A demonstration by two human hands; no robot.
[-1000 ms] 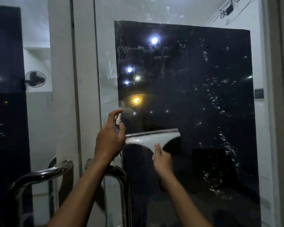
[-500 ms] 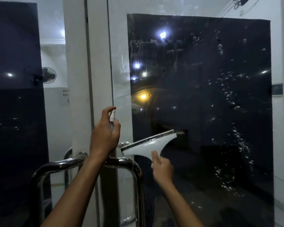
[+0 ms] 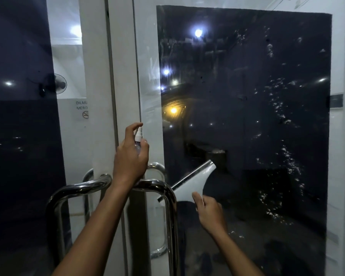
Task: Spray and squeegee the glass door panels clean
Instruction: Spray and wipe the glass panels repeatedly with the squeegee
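L hand point(image 3: 130, 158) grips spray bottle point(image 3: 138, 137), index finger raised over nozzle. R hand point(image 3: 208, 211) pinches squeegee point(image 3: 189, 185) handle, blade tilted on glass point(image 3: 247, 116), beside door handle point(image 3: 163, 188).

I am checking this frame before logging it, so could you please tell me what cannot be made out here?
- Spray bottle, head view: body hidden inside the left hand.
- Squeegee handle: covered by the right hand; blade contact with the glass unclear.
- Wall sign: text cut off by the door frame.
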